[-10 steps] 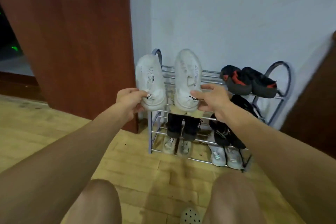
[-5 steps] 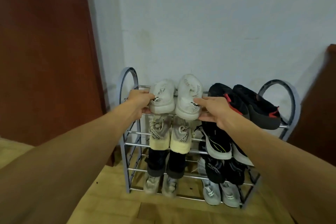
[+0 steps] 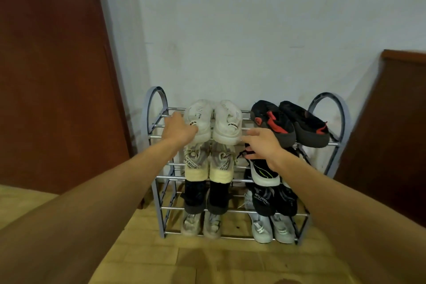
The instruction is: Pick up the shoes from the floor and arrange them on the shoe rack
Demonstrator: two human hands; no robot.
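Observation:
A grey metal shoe rack [image 3: 341, 120] stands against the white wall. Two white sneakers, the left one [image 3: 199, 112] and the right one [image 3: 228, 120], rest side by side on the left half of its top shelf, toes toward the wall. My left hand [image 3: 179, 130] wraps the heel of the left white sneaker. My right hand [image 3: 262, 145] hovers just right of the right sneaker's heel with its fingers spread and holds nothing. A black-and-red pair [image 3: 288, 123] fills the right half of the top shelf.
The lower shelves hold several pairs: beige-and-grey [image 3: 208, 163], black-and-white [image 3: 262, 173], dark boots [image 3: 205, 196], pale sneakers [image 3: 272, 228]. A red-brown door [image 3: 53, 76] stands close on the left, a dark wooden panel [image 3: 391, 134] on the right. The floor [image 3: 207, 260] is wooden.
Both white sneakers went from the air down onto the top shelf. My right hand has let go of its sneaker and pulled back slightly. The view moved closer to the rack.

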